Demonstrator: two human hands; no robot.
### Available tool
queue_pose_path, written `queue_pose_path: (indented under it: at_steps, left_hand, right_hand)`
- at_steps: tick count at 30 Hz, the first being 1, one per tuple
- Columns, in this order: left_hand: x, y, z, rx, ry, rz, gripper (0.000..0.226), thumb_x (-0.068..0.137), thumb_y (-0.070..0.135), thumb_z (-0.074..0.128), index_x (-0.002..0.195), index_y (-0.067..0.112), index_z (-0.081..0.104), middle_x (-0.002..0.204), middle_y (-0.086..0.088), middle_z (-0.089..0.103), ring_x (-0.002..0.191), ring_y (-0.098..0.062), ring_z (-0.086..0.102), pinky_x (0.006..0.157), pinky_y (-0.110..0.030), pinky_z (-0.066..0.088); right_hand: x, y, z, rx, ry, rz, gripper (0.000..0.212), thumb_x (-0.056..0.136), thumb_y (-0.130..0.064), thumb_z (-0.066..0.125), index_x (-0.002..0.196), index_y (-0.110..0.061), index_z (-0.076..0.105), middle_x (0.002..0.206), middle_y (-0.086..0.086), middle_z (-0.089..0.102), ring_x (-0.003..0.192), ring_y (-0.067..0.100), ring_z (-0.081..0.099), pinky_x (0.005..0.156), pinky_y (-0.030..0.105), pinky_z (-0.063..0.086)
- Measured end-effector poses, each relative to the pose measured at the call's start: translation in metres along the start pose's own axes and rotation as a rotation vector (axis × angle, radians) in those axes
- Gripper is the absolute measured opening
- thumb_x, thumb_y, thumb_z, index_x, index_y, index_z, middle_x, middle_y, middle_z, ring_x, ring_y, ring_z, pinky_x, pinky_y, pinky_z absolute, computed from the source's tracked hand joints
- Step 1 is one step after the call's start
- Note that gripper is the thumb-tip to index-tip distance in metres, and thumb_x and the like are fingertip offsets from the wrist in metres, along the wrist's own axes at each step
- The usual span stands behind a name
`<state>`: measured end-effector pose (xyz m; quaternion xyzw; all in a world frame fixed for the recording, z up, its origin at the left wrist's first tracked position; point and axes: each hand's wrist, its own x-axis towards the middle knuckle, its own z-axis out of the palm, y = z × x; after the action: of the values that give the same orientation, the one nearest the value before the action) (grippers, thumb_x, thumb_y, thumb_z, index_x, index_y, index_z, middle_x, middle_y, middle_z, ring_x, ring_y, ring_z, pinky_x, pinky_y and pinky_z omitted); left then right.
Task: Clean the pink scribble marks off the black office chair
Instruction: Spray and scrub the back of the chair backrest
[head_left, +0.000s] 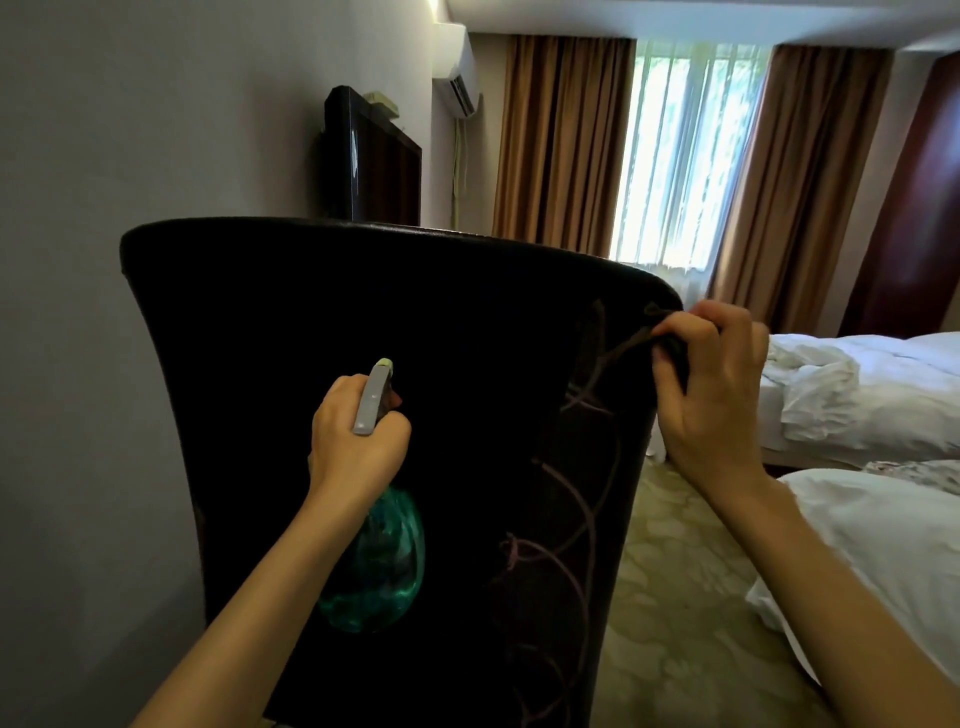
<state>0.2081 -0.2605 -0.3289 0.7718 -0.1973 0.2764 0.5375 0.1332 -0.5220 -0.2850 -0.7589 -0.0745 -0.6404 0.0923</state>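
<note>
Pink marks (582, 467) run vertically down the right side of the chair (337, 312), directly below the right hand (711, 395) pinching a cloth (677, 359), while the left hand (358, 441), farther left, grips a bottle (379, 561).

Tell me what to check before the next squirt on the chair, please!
1. The spray bottle gripped by the left hand: ok.
2. The nozzle facing the pink scribbles: not ok, it seems to face plain black chair left of them.
3. Liquid left in the bottle: cannot tell.
4. The dark cloth ready in the right hand: ok, its fingers pinch it at the chair's upper right edge.
5. Scribbles gone: not ok, loops run down the right side.
</note>
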Motion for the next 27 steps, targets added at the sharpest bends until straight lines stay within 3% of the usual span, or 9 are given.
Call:
queue_pose_path:
  at_steps: [3,7,9,11,14,16,18,22,27]
  left_hand:
    - [-0.002,0.000,-0.002,0.017,-0.011,0.006,0.042,0.072,0.023,0.041,0.099,-0.008,0.051,0.088,-0.028,0.041,0.072,-0.044,0.035,0.065,-0.043,0.022]
    - [-0.004,-0.001,-0.007,0.000,-0.037,0.023,0.035,0.072,0.022,0.041,0.095,-0.003,0.051,0.089,-0.030,0.040,0.073,-0.047,0.032,0.065,-0.045,0.021]
    - [-0.004,-0.001,-0.009,-0.016,-0.028,0.018,0.013,0.072,0.022,0.041,0.083,0.018,0.047,0.095,-0.030,0.044,0.076,-0.046,0.038,0.065,-0.048,0.023]
    - [-0.003,-0.004,-0.010,-0.018,-0.022,0.035,0.011,0.073,0.022,0.041,0.080,0.030,0.041,0.098,-0.030,0.045,0.079,-0.043,0.041,0.065,-0.047,0.022]
    - [0.003,-0.014,-0.014,-0.030,-0.043,0.052,0.024,0.080,0.017,0.046,0.095,0.000,0.054,0.094,-0.033,0.041,0.078,-0.044,0.039,0.067,-0.042,0.019]
    - [0.008,-0.018,-0.015,-0.041,-0.051,0.050,0.013,0.088,0.001,0.050,0.096,-0.010,0.051,0.090,-0.035,0.038,0.079,-0.046,0.038,0.065,-0.036,0.020]
    - [0.010,-0.018,-0.017,-0.038,-0.054,0.052,0.006,0.089,-0.011,0.047,0.095,-0.012,0.049,0.089,-0.035,0.036,0.079,-0.047,0.037,0.065,-0.034,0.020]
    - [0.006,-0.017,-0.014,-0.043,-0.038,0.047,0.008,0.089,-0.012,0.046,0.097,-0.011,0.050,0.091,-0.036,0.036,0.081,-0.046,0.038,0.068,-0.037,0.020]
    - [0.004,-0.014,-0.015,-0.042,-0.042,0.049,0.009,0.089,-0.011,0.046,0.097,-0.010,0.050,0.091,-0.035,0.036,0.081,-0.047,0.038,0.068,-0.040,0.022]
  right_hand:
    - [0.025,-0.023,-0.012,0.049,0.143,-0.010,0.012,0.089,-0.009,0.051,0.102,-0.010,0.050,0.101,0.022,0.050,0.098,0.029,0.042,0.088,0.012,0.023]
    - [0.081,-0.060,-0.013,0.029,0.351,-0.140,0.011,0.089,-0.009,0.054,0.098,-0.006,0.060,0.101,0.024,0.056,0.100,0.023,0.038,0.088,0.010,0.025]
    - [0.090,-0.067,-0.002,-0.030,0.295,-0.215,0.013,0.090,-0.014,0.054,0.098,-0.009,0.063,0.104,0.020,0.058,0.101,0.022,0.037,0.085,0.018,0.030]
    - [0.078,-0.064,0.011,-0.102,0.175,-0.275,0.014,0.091,-0.019,0.054,0.099,-0.012,0.062,0.107,0.015,0.057,0.102,0.024,0.036,0.081,0.030,0.033]
    - [0.039,-0.049,0.027,-0.147,0.144,-0.280,0.012,0.092,-0.019,0.053,0.104,-0.020,0.053,0.112,0.003,0.042,0.102,0.027,0.036,0.080,0.040,0.033]
    - [0.004,-0.040,0.039,-0.201,0.122,-0.281,0.021,0.088,-0.015,0.054,0.107,-0.022,0.047,0.117,0.003,0.038,0.104,0.027,0.035,0.080,0.041,0.030]
    - [-0.043,-0.034,0.052,-0.253,0.042,-0.296,0.028,0.083,-0.017,0.054,0.110,-0.022,0.047,0.121,0.004,0.039,0.105,0.029,0.036,0.080,0.040,0.029]
    - [-0.128,-0.032,0.069,-0.309,-0.088,-0.286,0.033,0.076,-0.020,0.052,0.109,-0.023,0.048,0.119,0.005,0.042,0.102,0.029,0.039,0.077,0.038,0.029]
    - [-0.137,-0.042,0.057,-0.193,-0.198,-0.227,0.032,0.077,-0.018,0.050,0.108,-0.022,0.048,0.119,0.004,0.042,0.104,0.029,0.040,0.083,0.039,0.031]
